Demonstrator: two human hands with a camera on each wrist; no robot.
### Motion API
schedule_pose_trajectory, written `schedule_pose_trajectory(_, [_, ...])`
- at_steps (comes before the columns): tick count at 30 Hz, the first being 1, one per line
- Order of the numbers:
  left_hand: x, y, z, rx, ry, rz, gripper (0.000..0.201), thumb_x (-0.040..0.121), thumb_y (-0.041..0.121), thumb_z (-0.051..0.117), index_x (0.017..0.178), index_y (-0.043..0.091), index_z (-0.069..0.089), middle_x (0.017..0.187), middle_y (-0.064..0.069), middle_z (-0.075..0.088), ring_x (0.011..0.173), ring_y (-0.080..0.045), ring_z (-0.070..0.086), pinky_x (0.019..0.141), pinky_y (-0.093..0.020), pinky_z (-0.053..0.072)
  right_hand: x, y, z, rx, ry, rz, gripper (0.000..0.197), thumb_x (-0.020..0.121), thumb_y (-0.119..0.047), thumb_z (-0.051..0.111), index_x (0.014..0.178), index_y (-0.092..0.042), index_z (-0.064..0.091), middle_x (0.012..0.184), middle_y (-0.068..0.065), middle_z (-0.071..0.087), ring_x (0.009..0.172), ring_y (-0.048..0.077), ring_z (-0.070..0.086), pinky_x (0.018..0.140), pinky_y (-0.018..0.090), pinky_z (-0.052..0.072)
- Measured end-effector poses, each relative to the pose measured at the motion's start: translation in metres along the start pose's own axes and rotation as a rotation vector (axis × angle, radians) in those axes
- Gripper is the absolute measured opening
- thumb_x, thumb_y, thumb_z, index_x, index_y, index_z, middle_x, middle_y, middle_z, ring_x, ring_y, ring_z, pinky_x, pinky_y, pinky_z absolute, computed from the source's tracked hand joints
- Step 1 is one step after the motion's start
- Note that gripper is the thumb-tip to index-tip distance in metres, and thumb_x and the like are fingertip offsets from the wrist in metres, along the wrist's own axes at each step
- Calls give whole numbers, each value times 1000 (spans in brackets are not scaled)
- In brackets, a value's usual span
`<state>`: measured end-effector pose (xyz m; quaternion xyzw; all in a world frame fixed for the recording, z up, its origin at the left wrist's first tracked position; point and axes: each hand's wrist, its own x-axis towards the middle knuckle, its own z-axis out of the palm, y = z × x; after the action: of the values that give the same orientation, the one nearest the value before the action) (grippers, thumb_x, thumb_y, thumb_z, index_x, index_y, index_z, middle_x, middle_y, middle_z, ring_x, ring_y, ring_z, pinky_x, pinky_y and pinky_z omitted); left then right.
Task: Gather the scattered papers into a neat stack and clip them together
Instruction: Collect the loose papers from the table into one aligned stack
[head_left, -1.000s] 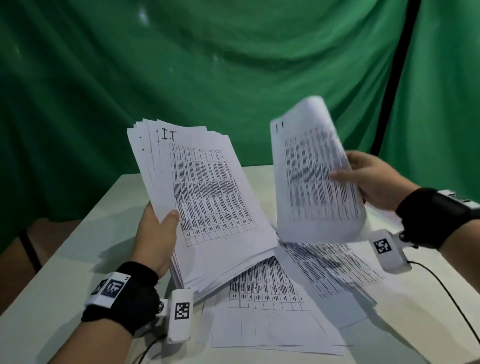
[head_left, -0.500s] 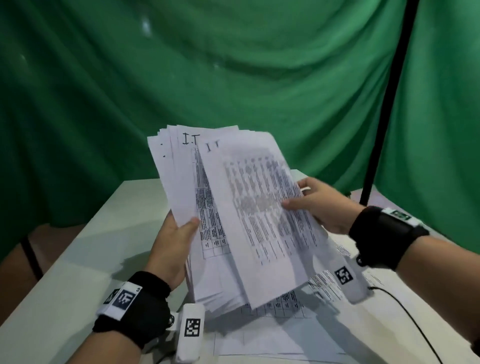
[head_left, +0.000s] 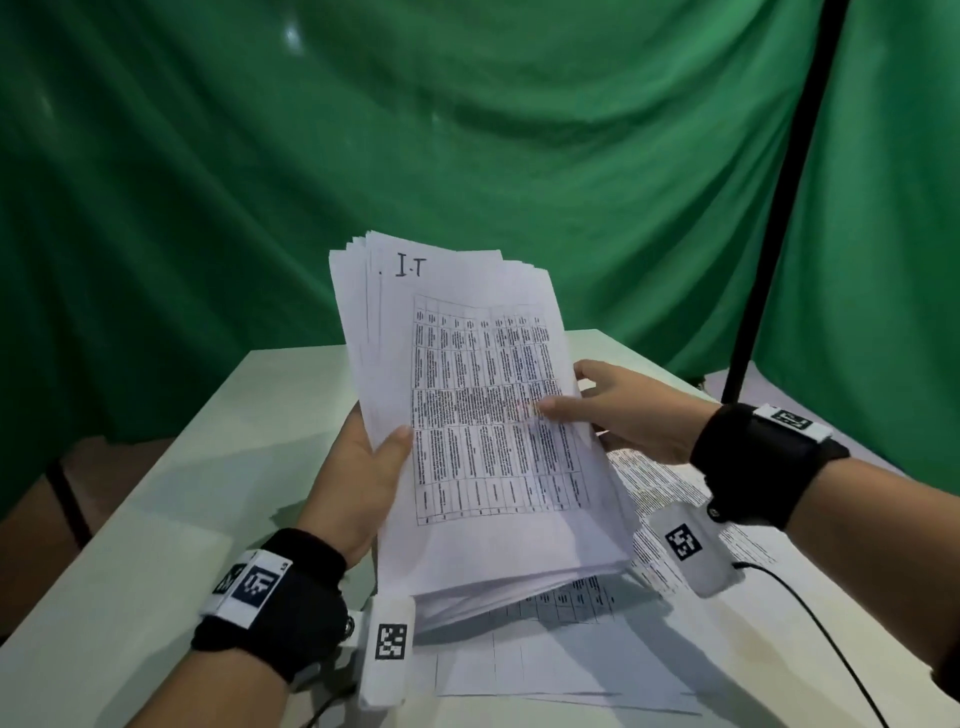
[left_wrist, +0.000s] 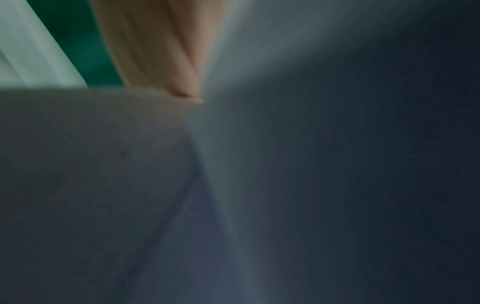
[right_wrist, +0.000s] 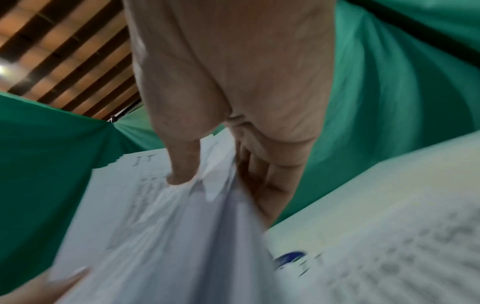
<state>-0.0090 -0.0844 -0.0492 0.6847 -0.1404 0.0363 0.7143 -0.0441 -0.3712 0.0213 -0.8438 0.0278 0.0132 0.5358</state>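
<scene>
A thick stack of printed papers (head_left: 483, 415) marked "I-T" is held tilted up above the table. My left hand (head_left: 363, 467) grips its left edge, thumb on the top sheet and fingers behind. My right hand (head_left: 623, 410) pinches the right edge, thumb on the printed face, fingers under the stack (right_wrist: 161, 236). Loose sheets (head_left: 561, 660) lie flat on the table beneath and to the right (head_left: 670, 483). The left wrist view is dark and blurred, showing only a finger (left_wrist: 161, 51) against paper. No clip is in view.
The white table (head_left: 171, 525) runs back to a green cloth backdrop (head_left: 467, 130). A black stand pole (head_left: 779, 197) rises at the back right. A black cable (head_left: 810, 623) trails from the right wrist camera across the table.
My right hand brought the sheet it held over to the left and laid it on the stack. It now pinches the stack's right edge. The stack has come nearer the middle.
</scene>
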Motion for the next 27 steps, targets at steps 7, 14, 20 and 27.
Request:
schedule_pose_trajectory(7, [4, 0, -5, -23, 91, -29, 30, 111, 11, 49, 134, 28, 57, 127, 4, 73, 116, -19, 71, 101, -44, 57, -9, 48, -62, -905, -28, 323, 68, 84, -64, 77, 135, -21, 60, 118, -1, 64, 84, 17, 69, 68, 33, 67])
schedule_pose_trajectory(14, [2, 1, -3, -26, 99, -48, 33, 111, 11, 49, 139, 26, 56, 128, 2, 74, 116, -20, 72, 97, -41, 58, -15, 90, -90, -792, -17, 526, 102, 56, -57, 98, 142, -24, 55, 116, -2, 56, 98, 20, 62, 64, 27, 63])
schedule_pose_trajectory(20, [2, -1, -4, -42, 90, -57, 36, 111, 11, 49, 146, 19, 53, 131, -2, 73, 116, -22, 71, 93, -37, 58, -8, 99, -97, -695, 12, 547, 101, 58, -45, 102, 142, -15, 54, 105, 6, 70, 77, 20, 65, 60, 27, 59])
schedule_pose_trajectory(27, [5, -4, -4, -44, 88, -56, 37, 111, 10, 48, 147, 20, 52, 130, 1, 72, 113, -17, 71, 82, -28, 61, -2, 118, -109, -627, 83, 509, 48, 72, -29, 97, 104, -5, 70, 90, 8, 67, 77, 23, 58, 58, 28, 52])
